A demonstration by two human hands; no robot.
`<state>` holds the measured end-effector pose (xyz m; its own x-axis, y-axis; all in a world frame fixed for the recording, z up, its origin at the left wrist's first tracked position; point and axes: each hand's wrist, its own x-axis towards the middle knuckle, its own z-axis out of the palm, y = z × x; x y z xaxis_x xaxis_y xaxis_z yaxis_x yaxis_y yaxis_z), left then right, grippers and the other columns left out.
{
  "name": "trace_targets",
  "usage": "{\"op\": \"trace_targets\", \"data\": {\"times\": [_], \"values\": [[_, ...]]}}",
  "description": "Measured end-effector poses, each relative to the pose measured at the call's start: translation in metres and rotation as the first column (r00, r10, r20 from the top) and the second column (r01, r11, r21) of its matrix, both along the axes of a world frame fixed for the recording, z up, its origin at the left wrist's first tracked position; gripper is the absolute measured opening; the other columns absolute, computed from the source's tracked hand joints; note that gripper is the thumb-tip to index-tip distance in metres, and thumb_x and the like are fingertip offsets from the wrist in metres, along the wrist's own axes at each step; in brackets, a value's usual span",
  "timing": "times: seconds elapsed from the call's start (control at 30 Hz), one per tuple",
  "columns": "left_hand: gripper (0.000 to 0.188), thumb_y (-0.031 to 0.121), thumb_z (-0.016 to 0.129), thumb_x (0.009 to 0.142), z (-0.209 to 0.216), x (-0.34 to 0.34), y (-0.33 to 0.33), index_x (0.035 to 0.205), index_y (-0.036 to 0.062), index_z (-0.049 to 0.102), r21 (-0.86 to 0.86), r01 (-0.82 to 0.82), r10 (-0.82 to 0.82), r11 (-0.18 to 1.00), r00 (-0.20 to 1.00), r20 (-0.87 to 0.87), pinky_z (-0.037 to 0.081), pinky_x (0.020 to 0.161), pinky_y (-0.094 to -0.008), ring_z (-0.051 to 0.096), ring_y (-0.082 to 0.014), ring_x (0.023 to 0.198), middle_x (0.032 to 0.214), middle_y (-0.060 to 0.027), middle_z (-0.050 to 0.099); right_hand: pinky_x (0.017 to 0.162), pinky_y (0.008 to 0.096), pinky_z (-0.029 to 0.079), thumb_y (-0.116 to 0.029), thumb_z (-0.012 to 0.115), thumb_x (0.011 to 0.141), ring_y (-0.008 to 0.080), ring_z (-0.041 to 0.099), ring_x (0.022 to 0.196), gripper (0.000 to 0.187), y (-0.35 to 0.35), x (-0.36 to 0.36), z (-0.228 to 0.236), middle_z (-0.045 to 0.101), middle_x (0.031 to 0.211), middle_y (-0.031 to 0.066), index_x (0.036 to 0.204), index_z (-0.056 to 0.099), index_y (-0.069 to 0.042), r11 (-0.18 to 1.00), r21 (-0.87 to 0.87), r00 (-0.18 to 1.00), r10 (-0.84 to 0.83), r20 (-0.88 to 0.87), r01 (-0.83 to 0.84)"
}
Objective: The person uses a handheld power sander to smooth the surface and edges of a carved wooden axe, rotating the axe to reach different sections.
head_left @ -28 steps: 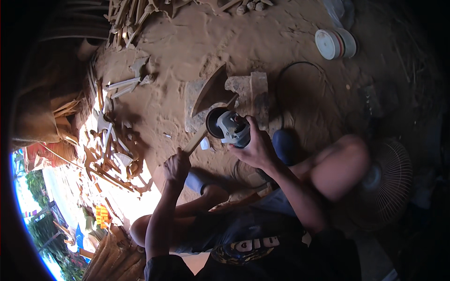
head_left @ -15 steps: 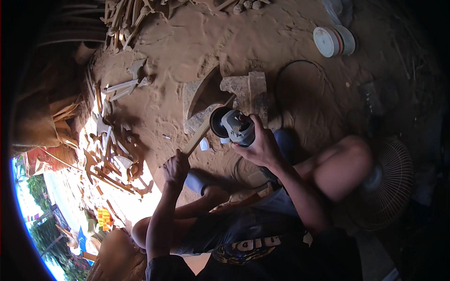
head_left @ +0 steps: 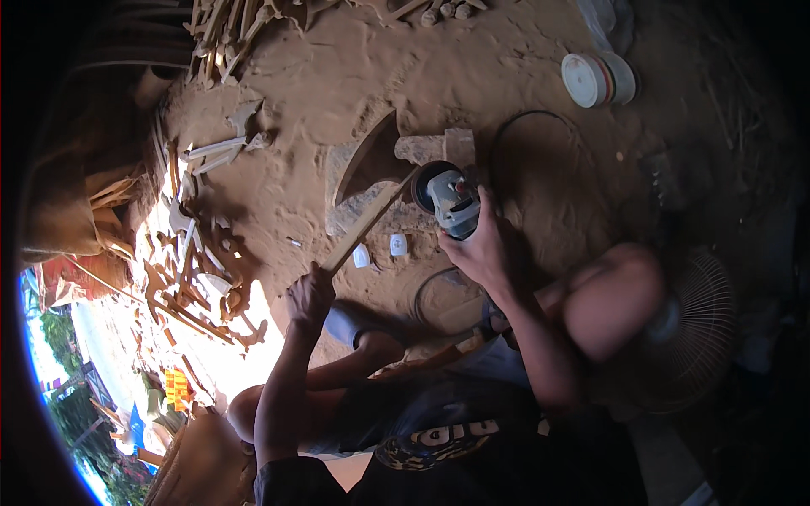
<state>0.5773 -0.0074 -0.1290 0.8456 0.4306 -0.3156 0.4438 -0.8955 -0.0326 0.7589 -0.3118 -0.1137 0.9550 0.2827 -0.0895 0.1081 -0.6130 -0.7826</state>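
My left hand (head_left: 310, 295) is closed round the near end of a long, flat wooden stick (head_left: 364, 231), which slants away to the upper right. In my right hand (head_left: 485, 249) is a grey angle grinder (head_left: 454, 205), fingers wrapped round its body. Its dark round disc (head_left: 427, 187) is at the stick's far end; whether they touch, I cannot tell. Beyond the stick, a curved brown piece (head_left: 369, 160) rests against a pale, rough block (head_left: 342, 221) on the sand. Two small white objects, one (head_left: 361, 255) and another (head_left: 398, 244), lie near the stick.
Carved wooden pieces (head_left: 190, 253) are heaped at the left, and more sticks (head_left: 236, 34) lie at the far left. A white bucket (head_left: 582, 80) is on its side at the far right. A dark cable (head_left: 498, 131) curves over the sand. A fan (head_left: 696, 329) stands beside my right knee.
The grinder has moved right and slightly away along the stick, toward its far end. My left hand has shifted slightly left. Both white objects now show fully.
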Motion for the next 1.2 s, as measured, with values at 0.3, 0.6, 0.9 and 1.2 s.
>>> {"op": "trace_targets", "data": {"times": [0.3,0.6,0.9,1.2], "values": [[0.024,0.026,0.051,0.104,0.002,0.004,-0.004,0.098,0.0086,0.066,0.015,0.009,-0.009,1.0,1.0,0.002,0.057,0.065,-0.0558,0.072,-0.0429,0.07,0.075,-0.0199,0.073,0.09,0.0534,0.058,-0.032,0.082,0.081,0.0477,0.072,0.101,0.091,0.007,0.006,0.029,0.072,0.111,0.0328,0.154,0.04,0.003,0.982,-0.184,0.994,0.029,-0.102,-0.047],[0.024,0.026,0.051,0.103,0.003,0.005,-0.005,0.097,0.0085,0.066,0.018,0.024,-0.024,1.0,1.0,0.001,0.058,0.065,-0.0561,0.073,-0.0418,0.07,0.075,-0.0192,0.073,0.091,0.0534,0.058,-0.031,0.082,0.081,0.0481,0.072,0.101,0.091,0.008,0.005,0.032,0.072,0.111,0.0332,0.153,0.04,0.004,0.978,-0.202,0.995,0.031,-0.098,-0.05],[0.02,0.024,0.053,0.102,0.0,0.003,-0.004,0.103,0.0074,0.064,-0.003,0.012,-0.012,1.0,1.0,-0.014,0.058,0.065,-0.0561,0.074,-0.0414,0.07,0.074,-0.0204,0.073,0.089,0.0535,0.059,-0.029,0.083,0.079,0.0484,0.073,0.097,0.089,0.015,0.003,0.026,0.073,0.106,0.0326,0.151,0.042,0.003,0.975,-0.216,0.99,0.015,-0.137,-0.045],[0.017,0.023,0.054,0.101,-0.001,0.0,0.001,0.105,0.0095,0.063,-0.028,0.009,-0.01,1.0,0.999,-0.032,0.058,0.065,-0.0562,0.074,-0.0413,0.072,0.077,-0.0189,0.074,0.099,0.0484,0.055,-0.032,0.082,0.079,0.0467,0.068,0.116,0.098,0.014,0.014,0.031,0.065,0.131,0.0336,0.158,0.036,0.003,0.983,-0.184,0.99,-0.054,-0.13,0.029]]}}
